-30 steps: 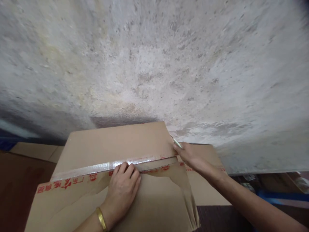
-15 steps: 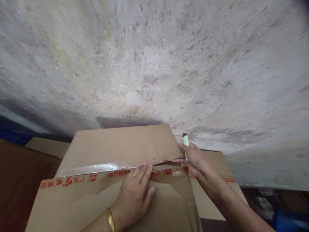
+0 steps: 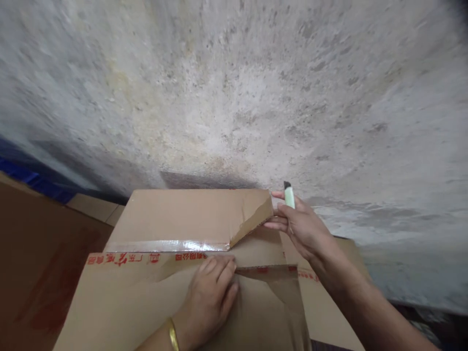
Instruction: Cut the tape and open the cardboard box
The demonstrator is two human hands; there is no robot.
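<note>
A cardboard box [image 3: 120, 297] with red print along its top seam lies in front of me. My left hand [image 3: 210, 292] rests on the near flap, fingers stretched out and lying at the seam. A pale green utility knife [image 3: 289, 197] with a dark end sits in my right hand [image 3: 302, 224], held against the palm side of the thumb. The fingers of that hand are at the right corner of the far flap [image 3: 190, 214], which is bent up and back. Shiny clear tape [image 3: 175, 245] runs along the left part of the flap's edge.
A stained, rough wall [image 3: 234, 97] rises close behind the box. Another cardboard carton [image 3: 329, 302] lies to the right, partly under my forearm. At the left stand a brown carton [image 3: 44, 263] and a blue object [image 3: 32, 180].
The far flap's right corner has been lifted and folded back, opening a gap at the seam. My right hand has moved up with the knife; my left hand stays on the near flap.
</note>
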